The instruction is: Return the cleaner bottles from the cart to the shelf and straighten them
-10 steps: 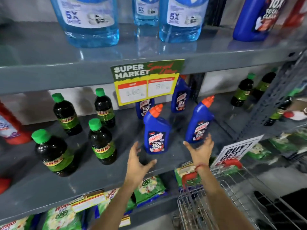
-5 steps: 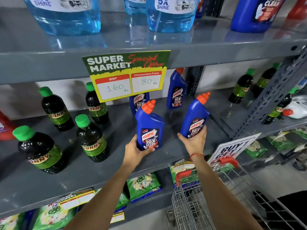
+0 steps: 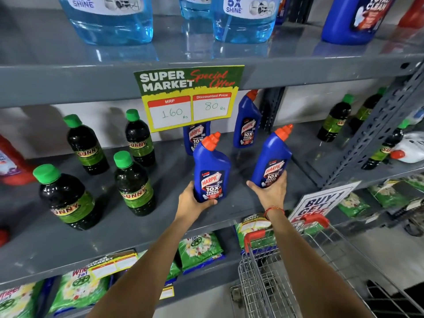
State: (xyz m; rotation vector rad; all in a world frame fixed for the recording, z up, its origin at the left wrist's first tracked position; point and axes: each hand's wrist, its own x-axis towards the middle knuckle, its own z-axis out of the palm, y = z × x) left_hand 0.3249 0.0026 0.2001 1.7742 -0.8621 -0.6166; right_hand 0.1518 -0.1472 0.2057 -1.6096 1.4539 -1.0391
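Note:
Two blue cleaner bottles with orange caps stand near the front of the grey middle shelf (image 3: 229, 216). My left hand (image 3: 191, 201) grips the base of the left bottle (image 3: 211, 167). My right hand (image 3: 270, 191) cups the base of the right bottle (image 3: 274, 157), which leans to the right. Behind them, two more blue bottles stand at the back: one (image 3: 196, 136) partly hidden by the price sign, the other (image 3: 246, 121) to its right. The wire cart (image 3: 263, 271) with its red handle is below my right arm.
A yellow and green price sign (image 3: 188, 97) hangs from the upper shelf edge. Several dark bottles with green caps (image 3: 134, 183) stand at the left and the far right. Large blue liquid bottles (image 3: 243, 19) fill the top shelf. Green packets (image 3: 199, 249) lie below. A slanted metal upright (image 3: 376, 134) stands at right.
Both hands went from open in front of the two front bottles to closing around their bases. The bottles have stayed in about the same spots on the shelf.

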